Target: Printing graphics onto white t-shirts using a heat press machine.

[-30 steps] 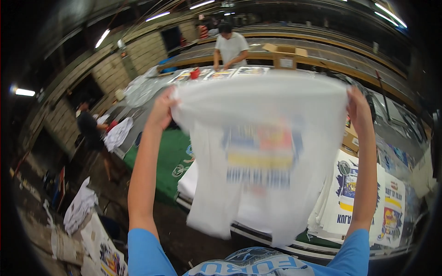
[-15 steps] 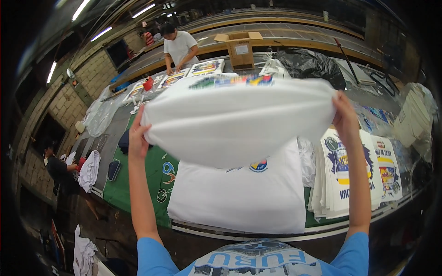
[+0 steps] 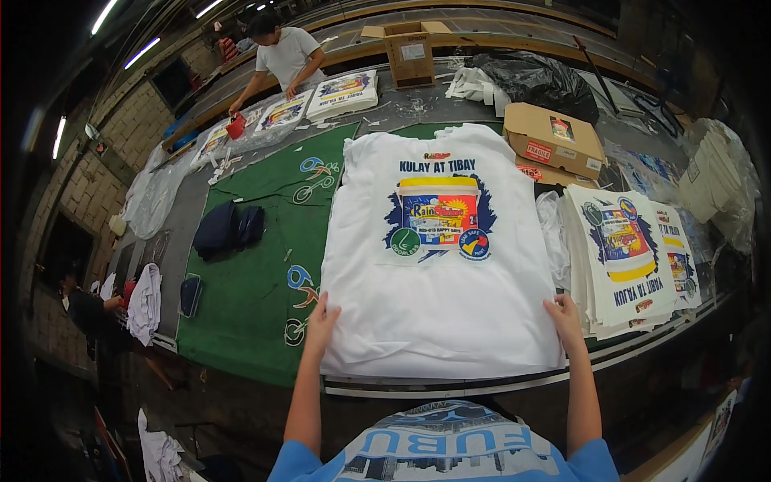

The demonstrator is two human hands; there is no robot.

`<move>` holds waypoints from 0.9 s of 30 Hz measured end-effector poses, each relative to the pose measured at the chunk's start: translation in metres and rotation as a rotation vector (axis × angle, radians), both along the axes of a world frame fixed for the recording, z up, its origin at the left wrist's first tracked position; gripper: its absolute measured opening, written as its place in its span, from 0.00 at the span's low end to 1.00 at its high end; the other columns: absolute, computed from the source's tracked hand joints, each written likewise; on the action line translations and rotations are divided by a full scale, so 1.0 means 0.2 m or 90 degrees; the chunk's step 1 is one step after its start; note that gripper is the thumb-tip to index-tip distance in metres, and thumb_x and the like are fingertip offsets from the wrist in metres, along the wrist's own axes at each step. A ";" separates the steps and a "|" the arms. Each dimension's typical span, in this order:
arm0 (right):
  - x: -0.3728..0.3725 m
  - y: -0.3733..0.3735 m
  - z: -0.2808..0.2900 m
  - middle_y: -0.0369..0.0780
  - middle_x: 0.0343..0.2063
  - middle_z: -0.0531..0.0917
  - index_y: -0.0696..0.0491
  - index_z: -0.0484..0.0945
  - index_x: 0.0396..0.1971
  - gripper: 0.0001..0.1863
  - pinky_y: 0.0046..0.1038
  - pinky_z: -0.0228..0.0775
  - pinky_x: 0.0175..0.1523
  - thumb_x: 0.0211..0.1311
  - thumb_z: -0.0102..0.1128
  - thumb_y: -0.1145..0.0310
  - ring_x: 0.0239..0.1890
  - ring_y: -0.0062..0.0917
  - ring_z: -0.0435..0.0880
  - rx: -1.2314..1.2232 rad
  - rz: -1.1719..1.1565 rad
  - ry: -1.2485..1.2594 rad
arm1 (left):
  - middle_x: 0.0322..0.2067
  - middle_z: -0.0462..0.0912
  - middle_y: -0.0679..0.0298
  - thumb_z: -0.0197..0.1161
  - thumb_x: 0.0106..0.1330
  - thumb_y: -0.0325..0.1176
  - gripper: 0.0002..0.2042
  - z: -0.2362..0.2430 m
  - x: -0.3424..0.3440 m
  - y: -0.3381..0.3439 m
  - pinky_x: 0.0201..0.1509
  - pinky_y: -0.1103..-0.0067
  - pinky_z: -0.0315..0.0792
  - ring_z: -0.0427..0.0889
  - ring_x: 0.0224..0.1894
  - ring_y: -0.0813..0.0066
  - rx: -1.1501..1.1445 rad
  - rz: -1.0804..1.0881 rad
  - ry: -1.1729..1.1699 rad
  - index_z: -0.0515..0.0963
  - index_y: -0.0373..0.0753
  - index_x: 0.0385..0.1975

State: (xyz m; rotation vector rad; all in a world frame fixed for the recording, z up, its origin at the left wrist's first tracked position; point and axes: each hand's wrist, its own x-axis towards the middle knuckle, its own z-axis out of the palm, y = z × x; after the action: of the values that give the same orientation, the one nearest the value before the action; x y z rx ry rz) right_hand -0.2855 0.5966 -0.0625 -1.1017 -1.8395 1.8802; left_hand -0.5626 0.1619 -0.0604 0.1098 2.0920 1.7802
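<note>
A white T-shirt [image 3: 434,313] lies spread in front of me, its collar end away from me. On it is a colourful print [image 3: 440,213] of a paint bucket with dark blue splashes and round badges. My left hand [image 3: 321,323] is closed at the shirt's left edge, near the bottom. On the opposite edge, at about the same height, my right hand [image 3: 567,320] pinches the fabric. The white cloth the shirt was laid over is now hidden beneath it.
A green printed cloth [image 3: 257,313] covers the table to the left, with dark folded cloths [image 3: 227,229] on it. Printed sheets [image 3: 622,273] are stacked at right, near a brown cardboard box [image 3: 554,140]. Across the table a person [image 3: 285,60] handles other prints.
The T-shirt was held up and blurred in mid-air; now it lies flat with its print showing. Both hands have come down and closer to me. The brown box at right has come into view.
</note>
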 end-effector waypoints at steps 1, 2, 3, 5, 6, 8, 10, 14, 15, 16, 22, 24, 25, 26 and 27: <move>0.01 -0.04 0.00 0.38 0.24 0.79 0.57 0.71 0.31 0.09 0.19 0.65 0.29 0.55 0.61 0.70 0.24 0.14 0.74 0.029 -0.011 0.021 | 0.59 0.65 0.54 0.56 0.58 0.21 0.31 0.02 0.07 0.01 0.59 0.80 0.61 0.68 0.58 0.71 -0.063 -0.002 0.055 0.55 0.30 0.63; 0.03 -0.04 0.00 0.38 0.24 0.79 0.57 0.71 0.31 0.09 0.19 0.65 0.29 0.55 0.61 0.70 0.24 0.14 0.74 0.027 -0.011 0.017 | 0.60 0.64 0.53 0.56 0.59 0.23 0.30 0.02 0.12 0.00 0.60 0.81 0.61 0.67 0.58 0.70 -0.125 -0.004 0.111 0.55 0.29 0.63; 0.04 -0.04 0.03 0.38 0.24 0.79 0.59 0.72 0.33 0.10 0.20 0.66 0.31 0.54 0.61 0.71 0.25 0.15 0.75 0.071 0.016 0.000 | 0.46 0.75 0.58 0.56 0.59 0.23 0.29 -0.02 0.13 -0.06 0.48 0.83 0.68 0.75 0.44 0.76 -0.212 0.015 0.228 0.56 0.30 0.62; 0.12 0.06 -0.04 0.38 0.23 0.80 0.62 0.75 0.35 0.12 0.21 0.68 0.33 0.51 0.63 0.72 0.25 0.17 0.76 0.149 0.045 -0.031 | 0.37 0.75 0.63 0.56 0.59 0.22 0.29 0.06 0.16 -0.09 0.40 0.84 0.67 0.73 0.36 0.80 -0.203 0.023 0.171 0.57 0.31 0.62; 0.15 0.07 0.02 0.38 0.23 0.80 0.62 0.75 0.35 0.12 0.21 0.68 0.33 0.51 0.63 0.72 0.25 0.17 0.76 0.164 0.043 -0.027 | 0.28 0.74 0.67 0.56 0.58 0.22 0.29 0.10 0.17 -0.12 0.33 0.86 0.67 0.71 0.28 0.83 -0.185 0.041 0.125 0.58 0.32 0.62; 0.15 0.10 0.09 0.37 0.23 0.80 0.63 0.76 0.30 0.11 0.22 0.69 0.33 0.50 0.63 0.72 0.25 0.17 0.76 0.088 0.140 -0.095 | 0.19 0.65 0.72 0.59 0.56 0.25 0.30 0.06 0.16 -0.21 0.24 0.86 0.60 0.61 0.20 0.86 -0.156 0.060 0.147 0.61 0.35 0.61; 0.10 0.17 0.06 0.36 0.20 0.78 0.62 0.76 0.27 0.12 0.22 0.69 0.29 0.51 0.64 0.68 0.21 0.17 0.75 0.118 0.173 -0.125 | 0.19 0.68 0.71 0.62 0.54 0.28 0.31 0.03 0.12 -0.24 0.25 0.86 0.62 0.64 0.21 0.86 -0.294 -0.040 0.106 0.61 0.34 0.61; -0.15 0.35 0.12 0.35 0.15 0.75 0.59 0.76 0.23 0.16 0.21 0.64 0.19 0.54 0.63 0.59 0.13 0.17 0.70 0.147 0.265 -0.334 | 0.18 0.71 0.71 0.62 0.55 0.28 0.28 0.07 -0.13 -0.05 0.24 0.86 0.62 0.65 0.21 0.88 -0.308 -0.001 0.162 0.64 0.34 0.59; -0.27 0.42 0.11 0.34 0.15 0.75 0.59 0.75 0.23 0.17 0.21 0.64 0.19 0.55 0.62 0.58 0.14 0.17 0.71 0.139 0.224 -0.282 | 0.19 0.73 0.69 0.61 0.56 0.30 0.26 0.05 -0.25 -0.02 0.24 0.84 0.63 0.67 0.21 0.86 -0.327 -0.013 0.252 0.66 0.35 0.57; -0.38 0.49 0.11 0.34 0.15 0.74 0.58 0.75 0.22 0.18 0.21 0.65 0.19 0.56 0.61 0.56 0.16 0.17 0.72 0.135 0.176 -0.234 | 0.21 0.76 0.64 0.61 0.56 0.33 0.26 0.04 -0.38 0.07 0.27 0.82 0.67 0.71 0.22 0.81 -0.323 -0.020 0.246 0.67 0.34 0.56; -1.12 0.90 0.02 0.31 0.21 0.75 0.56 0.78 0.30 0.14 0.19 0.59 0.27 0.55 0.61 0.59 0.23 0.14 0.68 0.386 0.148 -0.146 | 0.27 0.81 0.57 0.61 0.57 0.39 0.24 0.00 -1.17 0.65 0.36 0.76 0.72 0.80 0.29 0.69 -0.299 -0.091 0.325 0.71 0.35 0.52; -1.39 0.88 0.06 0.31 0.20 0.75 0.57 0.78 0.26 0.14 0.21 0.61 0.28 0.52 0.63 0.60 0.23 0.14 0.68 0.265 0.100 -0.042 | 0.28 0.81 0.57 0.61 0.56 0.42 0.22 0.00 -1.38 0.77 0.38 0.75 0.72 0.80 0.30 0.68 -0.225 -0.064 0.373 0.75 0.33 0.46; -1.47 0.94 0.05 0.32 0.21 0.75 0.57 0.78 0.29 0.14 0.21 0.62 0.28 0.51 0.64 0.60 0.23 0.14 0.69 0.244 0.070 -0.012 | 0.28 0.81 0.57 0.61 0.56 0.42 0.22 0.00 -1.46 0.88 0.38 0.75 0.72 0.80 0.30 0.68 -0.218 -0.073 0.376 0.75 0.33 0.46; -1.56 0.96 0.06 0.32 0.22 0.76 0.57 0.78 0.31 0.15 0.20 0.63 0.28 0.50 0.64 0.61 0.23 0.14 0.69 0.222 0.045 0.022 | 0.27 0.81 0.59 0.62 0.56 0.43 0.21 0.02 -1.54 0.96 0.38 0.76 0.71 0.79 0.29 0.69 -0.201 -0.089 0.348 0.77 0.32 0.43; -1.63 0.99 0.07 0.32 0.22 0.76 0.57 0.78 0.31 0.15 0.20 0.63 0.28 0.50 0.64 0.61 0.23 0.14 0.69 0.224 0.038 0.023 | 0.27 0.81 0.60 0.62 0.56 0.44 0.21 0.04 -1.61 1.04 0.37 0.77 0.71 0.78 0.29 0.71 -0.184 -0.105 0.319 0.78 0.32 0.40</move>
State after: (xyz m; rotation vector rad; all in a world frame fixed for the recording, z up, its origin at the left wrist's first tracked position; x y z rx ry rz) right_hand -0.6122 0.7943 -0.0490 -0.8948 -2.0979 1.5131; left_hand -0.8837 0.3692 -0.0532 0.6863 2.5696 1.4377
